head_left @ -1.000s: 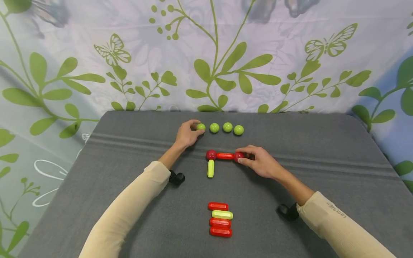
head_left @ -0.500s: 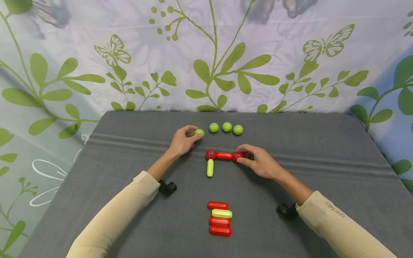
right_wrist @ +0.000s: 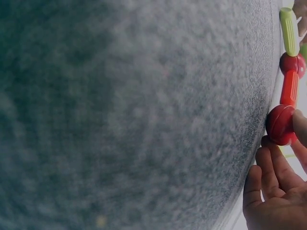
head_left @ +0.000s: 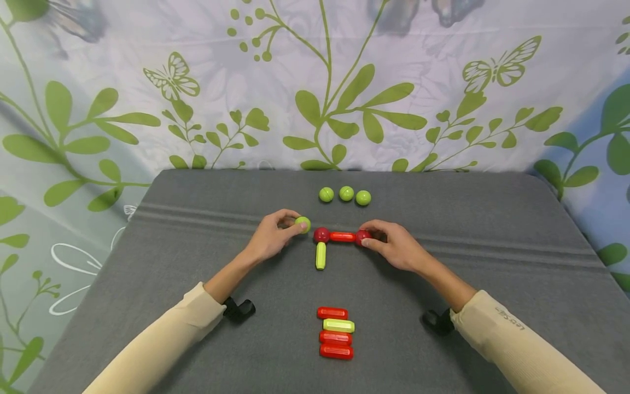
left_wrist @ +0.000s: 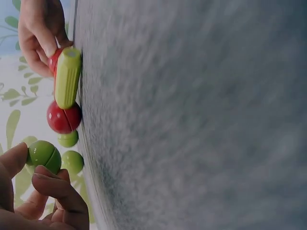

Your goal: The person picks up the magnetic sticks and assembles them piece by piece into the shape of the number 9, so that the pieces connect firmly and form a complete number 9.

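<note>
My left hand (head_left: 272, 234) pinches a green ball (left_wrist: 44, 156) between thumb and fingers, just left of the joined pieces. My right hand (head_left: 394, 244) grips the red ball (head_left: 362, 238) at the right end of those pieces. A red rod (head_left: 342, 237) links that ball to a second red ball (head_left: 321, 235). From the second ball a yellow-green rod (head_left: 321, 256) points toward me, its near end free. In the right wrist view thumb and fingertips hold the end red ball (right_wrist: 281, 124), which shows a seam around it.
Three green balls (head_left: 346, 193) sit in a row at the back of the grey table (head_left: 443, 219). Nearer me lie several loose rods (head_left: 336, 337), red and yellow-green, stacked side by side. A patterned cloth (head_left: 275, 98) hangs behind the table.
My left hand has taken the leftmost green ball out of the back row and brought it toward me, beside the left red ball. The right hand stays on its red ball.
</note>
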Motion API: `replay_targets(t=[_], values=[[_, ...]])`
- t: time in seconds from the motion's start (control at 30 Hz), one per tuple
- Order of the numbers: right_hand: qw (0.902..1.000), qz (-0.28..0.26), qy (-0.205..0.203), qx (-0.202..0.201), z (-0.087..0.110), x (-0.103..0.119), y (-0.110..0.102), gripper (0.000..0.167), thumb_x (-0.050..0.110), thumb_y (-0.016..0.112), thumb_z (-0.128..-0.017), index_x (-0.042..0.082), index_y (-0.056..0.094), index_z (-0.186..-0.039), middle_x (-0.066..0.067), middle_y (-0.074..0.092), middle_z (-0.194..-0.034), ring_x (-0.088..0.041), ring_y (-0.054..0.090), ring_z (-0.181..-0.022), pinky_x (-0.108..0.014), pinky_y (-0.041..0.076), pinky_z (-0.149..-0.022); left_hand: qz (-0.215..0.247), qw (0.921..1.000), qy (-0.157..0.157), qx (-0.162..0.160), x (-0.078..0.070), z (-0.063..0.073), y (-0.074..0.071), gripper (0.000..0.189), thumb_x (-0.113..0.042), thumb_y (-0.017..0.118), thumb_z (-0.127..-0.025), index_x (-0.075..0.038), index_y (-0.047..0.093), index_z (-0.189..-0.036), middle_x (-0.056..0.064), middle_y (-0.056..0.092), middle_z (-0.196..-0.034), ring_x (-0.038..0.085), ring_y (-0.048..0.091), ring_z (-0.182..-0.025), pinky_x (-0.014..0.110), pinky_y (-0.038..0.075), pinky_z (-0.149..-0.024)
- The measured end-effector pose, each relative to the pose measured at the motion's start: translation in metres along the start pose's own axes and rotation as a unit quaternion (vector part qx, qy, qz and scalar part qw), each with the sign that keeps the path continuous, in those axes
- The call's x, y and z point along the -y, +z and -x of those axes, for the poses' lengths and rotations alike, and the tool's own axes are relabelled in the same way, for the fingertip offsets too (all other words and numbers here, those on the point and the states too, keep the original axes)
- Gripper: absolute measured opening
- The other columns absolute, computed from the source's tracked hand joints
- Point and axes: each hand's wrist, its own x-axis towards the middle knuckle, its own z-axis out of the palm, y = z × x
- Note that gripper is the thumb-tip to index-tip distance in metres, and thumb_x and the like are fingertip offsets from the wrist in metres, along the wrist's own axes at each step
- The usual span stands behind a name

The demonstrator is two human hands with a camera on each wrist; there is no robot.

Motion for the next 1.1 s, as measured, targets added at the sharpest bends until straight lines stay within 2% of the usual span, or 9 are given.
replay_targets(t=[0.23,0.4,0.57,0.73,0.97,1.1], values=[[1.0000,-0.006,0.001,0.000,-0.001,-0.001,0.001,0.023,0.012,0.067,-0.095,0.005,0.066,-0.117,-0.004,0.064,-0.097,-0.019,0.055,-0.081,-0.035,0.045,-0.071,0.008,0.9993,0.011,0.033,-0.003,0.020,0.003,0.036,-0.029,0.068,-0.095,-0.007,0.061,-0.123,0.010,0.066,-0.107,0.025,0.060,-0.074,0.034,0.049,-0.066],[1.0000,-0.008,0.004,0.000,-0.001,-0.002,0.001,0.023,0.013,0.067,-0.095,0.006,0.066,-0.117,-0.004,0.064,-0.097,-0.020,0.055,-0.082,-0.035,0.045,-0.071,0.004,0.9979,0.027,0.059,-0.005,0.031,0.007,0.035,-0.030,0.069,-0.094,-0.009,0.063,-0.120,0.008,0.066,-0.106,0.022,0.058,-0.067,0.033,0.048,-0.063],[0.9999,-0.009,0.005,-0.002,-0.001,-0.003,0.001,0.023,0.014,0.067,-0.095,0.006,0.066,-0.117,-0.004,0.063,-0.097,-0.019,0.054,-0.081,-0.035,0.045,-0.070,-0.004,0.9965,0.039,0.074,-0.006,0.036,0.009,0.032,-0.032,0.072,-0.092,-0.012,0.065,-0.116,0.004,0.066,-0.102,0.017,0.055,-0.062,0.031,0.046,-0.059],[1.0000,-0.008,0.000,0.000,-0.001,-0.004,0.002,0.023,0.013,0.068,-0.095,0.006,0.066,-0.117,-0.004,0.064,-0.097,-0.019,0.055,-0.080,-0.034,0.045,-0.071,-0.024,0.9928,0.071,0.093,-0.004,0.040,0.010,0.028,-0.029,0.073,-0.091,-0.012,0.067,-0.113,0.002,0.065,-0.099,0.014,0.053,-0.059,0.027,0.044,-0.055],[1.0000,-0.005,-0.002,-0.001,-0.002,-0.002,0.000,0.023,0.012,0.068,-0.095,0.006,0.066,-0.117,-0.004,0.064,-0.096,-0.019,0.055,-0.079,-0.034,0.045,-0.070,-0.041,0.9905,0.082,0.102,-0.005,0.047,0.011,0.028,-0.027,0.075,-0.089,-0.012,0.066,-0.111,0.000,0.064,-0.097,0.010,0.049,-0.055,0.025,0.042,-0.052],[1.0000,-0.006,-0.003,-0.001,-0.002,-0.002,0.000,0.022,0.012,0.068,-0.095,0.006,0.066,-0.116,-0.004,0.064,-0.096,-0.019,0.055,-0.079,-0.034,0.045,-0.070,-0.044,0.9871,0.096,0.121,-0.007,0.051,0.012,0.029,-0.025,0.076,-0.088,-0.013,0.065,-0.112,0.000,0.063,-0.097,0.008,0.048,-0.054,0.025,0.041,-0.051]])
